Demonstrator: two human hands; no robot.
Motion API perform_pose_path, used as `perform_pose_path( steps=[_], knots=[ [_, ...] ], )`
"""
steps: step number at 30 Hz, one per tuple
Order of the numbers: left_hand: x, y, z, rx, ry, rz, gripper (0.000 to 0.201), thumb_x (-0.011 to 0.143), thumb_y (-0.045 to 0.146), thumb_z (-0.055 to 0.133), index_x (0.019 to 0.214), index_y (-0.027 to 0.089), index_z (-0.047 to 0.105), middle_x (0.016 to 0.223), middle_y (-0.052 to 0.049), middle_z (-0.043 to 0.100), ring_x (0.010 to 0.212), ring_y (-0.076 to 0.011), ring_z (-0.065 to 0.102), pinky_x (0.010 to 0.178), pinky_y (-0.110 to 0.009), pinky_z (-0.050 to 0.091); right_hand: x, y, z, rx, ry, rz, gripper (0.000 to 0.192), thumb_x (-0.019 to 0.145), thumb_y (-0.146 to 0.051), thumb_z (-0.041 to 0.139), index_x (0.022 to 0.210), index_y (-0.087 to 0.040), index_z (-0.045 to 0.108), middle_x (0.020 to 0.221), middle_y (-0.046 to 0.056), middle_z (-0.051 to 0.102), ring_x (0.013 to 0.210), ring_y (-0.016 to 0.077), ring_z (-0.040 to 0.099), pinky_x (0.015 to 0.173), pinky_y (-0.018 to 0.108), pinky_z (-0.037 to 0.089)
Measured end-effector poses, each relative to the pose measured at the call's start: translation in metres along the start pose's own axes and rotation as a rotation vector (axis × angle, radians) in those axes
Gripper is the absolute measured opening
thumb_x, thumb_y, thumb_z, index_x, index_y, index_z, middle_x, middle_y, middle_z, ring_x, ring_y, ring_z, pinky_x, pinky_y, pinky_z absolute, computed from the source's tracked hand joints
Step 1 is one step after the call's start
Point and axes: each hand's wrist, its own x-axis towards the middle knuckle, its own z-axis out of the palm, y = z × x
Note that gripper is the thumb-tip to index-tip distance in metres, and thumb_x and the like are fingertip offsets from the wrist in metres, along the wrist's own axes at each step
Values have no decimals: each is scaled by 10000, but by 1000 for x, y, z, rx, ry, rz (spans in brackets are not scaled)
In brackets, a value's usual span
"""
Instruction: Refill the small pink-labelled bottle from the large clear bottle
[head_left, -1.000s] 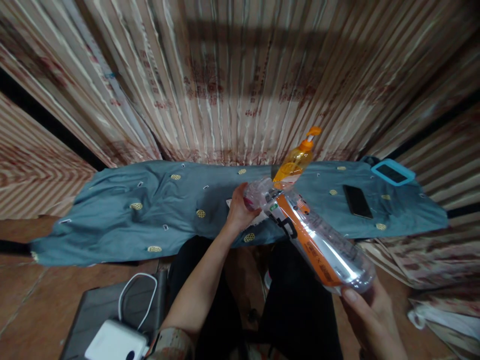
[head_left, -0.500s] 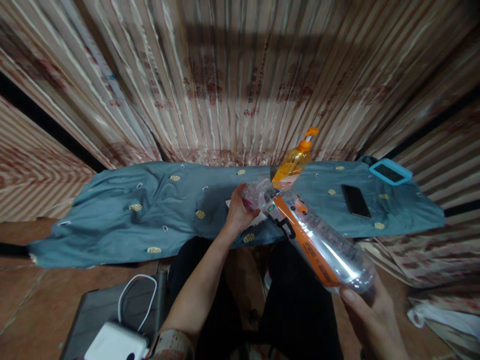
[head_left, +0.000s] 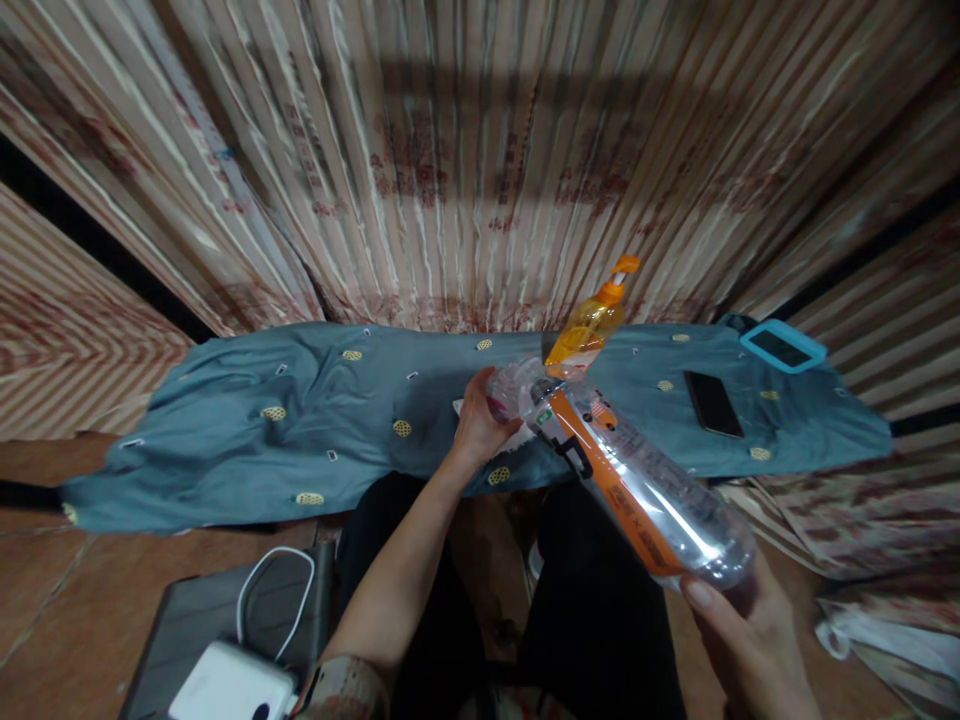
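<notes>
My right hand (head_left: pixel 757 640) is wrapped round the base of a large clear plastic bottle (head_left: pixel 645 480) with an orange and black label. The bottle lies slanted in the air, its far end up and to the left. At that end my left hand (head_left: pixel 484 425) is closed round a clear ribbed plastic piece (head_left: pixel 517 388) with a bit of pink on it. The two clear plastics meet there; I cannot tell whether they are joined. Just behind stands an orange pump bottle (head_left: pixel 589 325) partly filled with amber liquid. Something white and flat shows under my left hand.
A teal cloth with pineapple prints (head_left: pixel 315 420) covers the long narrow table. To the right are a black phone (head_left: pixel 712 403) and a blue-framed device (head_left: pixel 784 346). A white power bank (head_left: pixel 232 685) with a cable rests on a grey surface at lower left. Striped curtains (head_left: pixel 465 180) hang behind.
</notes>
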Motion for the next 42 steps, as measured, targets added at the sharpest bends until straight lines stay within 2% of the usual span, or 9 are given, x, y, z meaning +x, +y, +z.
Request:
perform_pose_path(
  steps=[5,11,15,18,25,31,36,42],
  knots=[
    [-1,-7,2,-32,27,39,916,563,223,913,1394,215,525,1407,-166,632,1342,-374,614,1173,-574,478,1,-5,1,-62,38,-57,775,586,-558,936,1244,-242,675,1154,60,747,1180,316,617,981,362,453],
    [-1,-7,2,-33,21,27,926,572,215,909,1406,197,508,1419,-177,625,1347,-375,614,1157,-573,495,0,-11,6,-60,24,-92,706,625,-542,929,1213,-234,688,1111,45,772,1081,258,672,904,290,508],
    [-1,-7,2,-41,26,39,918,570,220,919,1397,215,522,1409,-166,633,1337,-373,620,1151,-570,503,-1,-12,4,-47,35,-96,754,618,-533,935,1259,-232,677,1171,51,767,1106,263,672,931,296,505],
    [-1,-7,3,-24,20,19,926,559,212,923,1395,181,525,1397,-190,632,1327,-381,625,1147,-575,504,-1,-10,1,-64,25,-101,752,630,-519,934,1280,-246,673,1222,45,753,1140,269,666,972,309,487],
    [-1,-7,2,-26,14,25,920,579,226,920,1405,197,515,1422,-184,619,1340,-375,616,1159,-584,490,-1,-10,2,-105,16,-142,721,655,-529,911,1265,-228,671,1178,65,761,1084,305,692,942,366,499],
    [-2,-8,3,-45,20,30,924,570,226,925,1401,200,521,1414,-177,623,1344,-382,612,1157,-584,491,0,-12,3,-127,19,-173,698,662,-523,906,1248,-220,678,1159,62,778,1059,290,717,918,341,522],
    [-2,-8,3,-47,31,30,926,569,219,922,1403,218,519,1414,-155,625,1335,-359,618,1160,-549,494,-1,-16,4,-161,54,-167,766,620,-549,914,1254,-191,677,1140,77,801,1040,299,736,891,343,544],
    [-1,-2,2,-17,5,4,924,568,220,907,1402,190,510,1412,-183,624,1333,-373,621,1152,-561,500,0,-18,4,-173,60,-162,771,603,-534,920,1249,-187,680,1160,78,799,1069,307,726,911,355,549]
  ],
)
